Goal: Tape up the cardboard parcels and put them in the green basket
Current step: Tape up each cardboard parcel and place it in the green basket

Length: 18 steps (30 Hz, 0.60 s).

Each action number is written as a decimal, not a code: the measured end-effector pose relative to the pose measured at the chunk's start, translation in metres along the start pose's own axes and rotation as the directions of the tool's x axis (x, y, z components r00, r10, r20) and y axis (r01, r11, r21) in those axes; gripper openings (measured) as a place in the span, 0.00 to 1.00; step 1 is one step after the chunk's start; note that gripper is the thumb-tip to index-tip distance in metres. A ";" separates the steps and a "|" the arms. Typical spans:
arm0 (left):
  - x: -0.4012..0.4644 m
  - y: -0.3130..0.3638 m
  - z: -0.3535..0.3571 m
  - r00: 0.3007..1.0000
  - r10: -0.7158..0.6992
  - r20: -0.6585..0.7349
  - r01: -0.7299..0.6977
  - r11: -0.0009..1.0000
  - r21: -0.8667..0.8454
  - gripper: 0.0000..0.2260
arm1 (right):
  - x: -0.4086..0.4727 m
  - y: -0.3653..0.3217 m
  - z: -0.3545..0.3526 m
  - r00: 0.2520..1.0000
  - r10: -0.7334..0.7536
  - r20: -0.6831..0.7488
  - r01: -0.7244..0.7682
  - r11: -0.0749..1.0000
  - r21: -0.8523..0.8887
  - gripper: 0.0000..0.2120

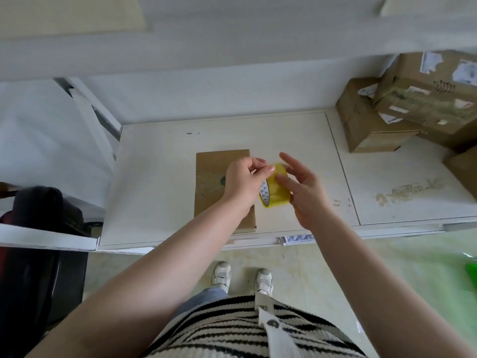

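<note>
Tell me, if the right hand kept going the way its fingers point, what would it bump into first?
Probably the left hand. The right hand's fingers point up-left past the yellow tape roll it holds, though depth is unclear.

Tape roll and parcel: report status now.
Left hand pinching at the top of the yellow tape roll; right hand cradling it. Flat cardboard parcel on the table, under the hands. Nothing blocking.
</note>
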<state>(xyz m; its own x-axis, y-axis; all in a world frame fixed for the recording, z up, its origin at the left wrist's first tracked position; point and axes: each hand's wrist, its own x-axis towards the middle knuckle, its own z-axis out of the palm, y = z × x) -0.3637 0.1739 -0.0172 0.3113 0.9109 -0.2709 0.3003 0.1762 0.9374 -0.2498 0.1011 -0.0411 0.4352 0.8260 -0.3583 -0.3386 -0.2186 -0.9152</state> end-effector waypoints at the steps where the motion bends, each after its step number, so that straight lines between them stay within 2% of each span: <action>1: -0.001 0.001 -0.001 0.999 -0.019 0.027 0.020 0.999 -0.045 0.07 | 0.000 0.001 0.000 1.000 0.003 0.006 -0.003 1.000 0.023 0.22; 3: 0.000 0.002 -0.004 0.997 -0.036 0.065 0.041 0.997 -0.069 0.06 | -0.002 0.002 0.001 0.999 -0.048 -0.023 0.046 0.995 -0.085 0.24; 6: 0.002 0.005 -0.011 0.997 -0.037 0.075 0.042 0.997 -0.060 0.06 | -0.007 0.002 0.001 0.967 -0.245 -0.063 0.217 0.931 -0.294 0.24; 9: 0.003 0.008 -0.012 0.996 -0.008 0.091 0.010 1.000 -0.027 0.07 | -0.009 -0.005 -0.002 0.916 -0.401 0.031 0.388 0.861 -0.328 0.22; 13: 0.001 0.009 -0.014 0.994 0.017 0.112 -0.016 1.000 -0.009 0.04 | -0.008 -0.012 -0.003 0.885 -0.446 0.129 0.459 0.797 -0.393 0.17; 18: -0.002 0.011 -0.018 0.986 0.091 0.139 -0.100 0.993 0.062 0.05 | -0.006 -0.016 -0.005 0.896 -0.425 0.126 0.432 0.777 -0.458 0.14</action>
<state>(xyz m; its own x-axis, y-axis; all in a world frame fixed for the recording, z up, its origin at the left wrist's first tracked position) -0.3770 0.1809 -0.0022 0.4600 0.8621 -0.2125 0.3231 0.0604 0.9444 -0.2424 0.0968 -0.0249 0.4291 0.8987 0.0910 0.3071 -0.0505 -0.9503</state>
